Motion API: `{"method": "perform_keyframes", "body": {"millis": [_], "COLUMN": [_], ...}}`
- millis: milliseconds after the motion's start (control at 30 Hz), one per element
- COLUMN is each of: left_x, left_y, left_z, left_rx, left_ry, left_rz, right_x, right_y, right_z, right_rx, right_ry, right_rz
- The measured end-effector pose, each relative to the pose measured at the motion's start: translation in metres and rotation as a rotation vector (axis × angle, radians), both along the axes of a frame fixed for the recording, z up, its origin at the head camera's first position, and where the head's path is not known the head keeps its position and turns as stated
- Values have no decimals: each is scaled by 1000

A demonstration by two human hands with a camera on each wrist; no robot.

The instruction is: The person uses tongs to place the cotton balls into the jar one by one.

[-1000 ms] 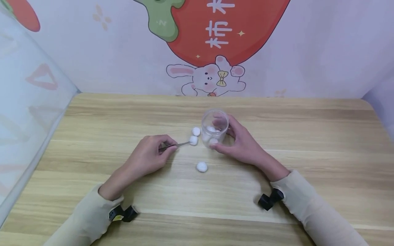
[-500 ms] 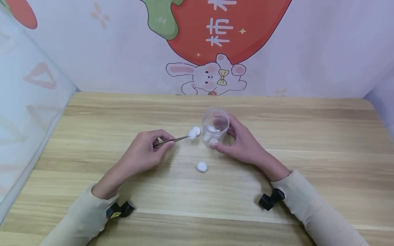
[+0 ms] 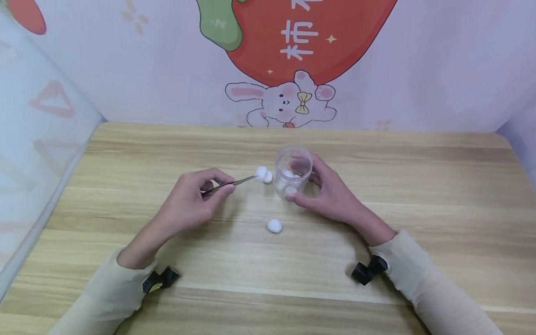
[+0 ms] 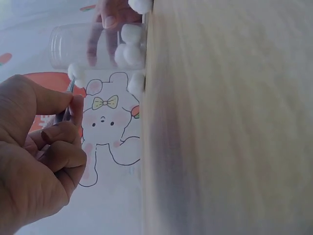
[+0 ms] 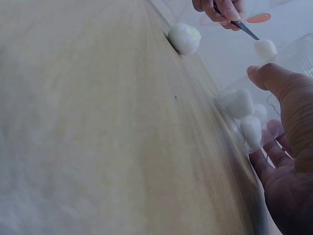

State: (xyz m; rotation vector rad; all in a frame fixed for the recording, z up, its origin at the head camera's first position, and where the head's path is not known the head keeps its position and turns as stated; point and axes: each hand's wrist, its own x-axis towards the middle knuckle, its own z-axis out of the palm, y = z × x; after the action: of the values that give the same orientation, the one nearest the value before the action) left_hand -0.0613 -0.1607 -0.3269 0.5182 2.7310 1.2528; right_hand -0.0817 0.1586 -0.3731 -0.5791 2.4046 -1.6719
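My left hand pinches metal tweezers between thumb and fingers. A white cotton ball is held in the tweezer tips, raised off the table, as the left wrist view shows. In the head view it overlaps a second cotton ball lying beside the jar. With thumb and fingers wrapped around it, my right hand grips a clear, lidless jar that stands upright on the table. Several cotton balls lie at the jar's bottom. Closer to me, one more cotton ball rests on the wood.
The wooden table ends at the back against a printed cloth backdrop. Another cloth hangs along the left side. Black cameras are strapped to both sleeves.
The tweezers have lifted the cotton ball from the table, and my left hand has moved up and slightly left. My right hand and the jar stay in place.
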Motion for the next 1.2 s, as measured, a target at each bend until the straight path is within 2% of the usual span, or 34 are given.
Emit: {"method": "perform_keyframes", "body": {"millis": [167,367,567,867,1200], "left_x": [-1,-7,-12,-13,-11], "left_y": [4,11,22,32,34], "left_z": [6,13,22,27,28], "left_rx": [51,113,162,143,107], "left_ry": [62,122,147,170,196], "left_rz": [11,18,-5,-24,-42], "right_x": [0,0,0,0,0], "right_y": [0,-1,-1,-1,-1], "right_z": [2,-1,0,2,1], "right_rx": [-7,3,3,4,12], "right_ry": [-6,-9,5,18,4], "right_rz": [1,1,-4,-4,-8]}}
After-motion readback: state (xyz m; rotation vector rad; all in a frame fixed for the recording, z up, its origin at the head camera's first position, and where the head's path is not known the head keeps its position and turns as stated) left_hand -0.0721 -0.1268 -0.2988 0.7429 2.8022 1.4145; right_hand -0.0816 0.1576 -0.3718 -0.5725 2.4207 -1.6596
